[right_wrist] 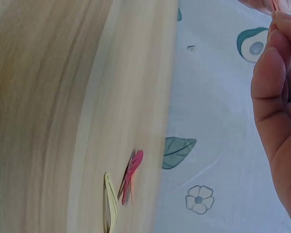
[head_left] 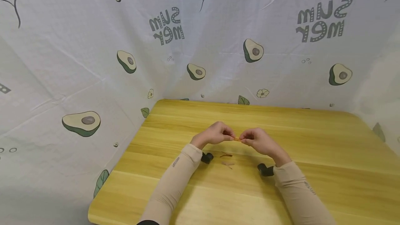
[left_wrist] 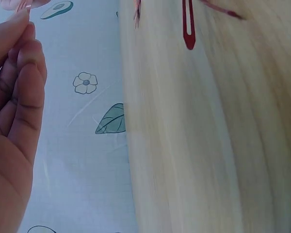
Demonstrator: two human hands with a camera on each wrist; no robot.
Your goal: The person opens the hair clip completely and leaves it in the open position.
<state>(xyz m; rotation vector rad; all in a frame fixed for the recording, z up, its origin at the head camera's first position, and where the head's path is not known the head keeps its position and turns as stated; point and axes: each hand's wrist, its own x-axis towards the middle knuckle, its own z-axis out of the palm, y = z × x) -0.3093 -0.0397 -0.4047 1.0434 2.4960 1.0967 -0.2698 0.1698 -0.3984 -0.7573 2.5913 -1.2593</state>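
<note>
Above the middle of the table, my left hand [head_left: 217, 133] and right hand [head_left: 257, 140] meet almost fingertip to fingertip. A thin orange-red hair clip [head_left: 237, 139] spans the small gap, one end pinched by each hand's thumb and fingers. Most of this clip is hidden by the fingertips in both wrist views. On the wood below lie two more snap hair clips, one reddish [head_left: 226, 155] and one paler [head_left: 228, 164], both with their prongs spread. The right wrist view shows a pink clip [right_wrist: 133, 172] beside a cream clip [right_wrist: 111, 204].
The wooden table [head_left: 150, 169] has a rounded back edge against a white curtain [head_left: 218, 20] printed with avocados and leaves. Black wrist cameras show under the left forearm [head_left: 207, 157] and by the right cuff [head_left: 265, 170].
</note>
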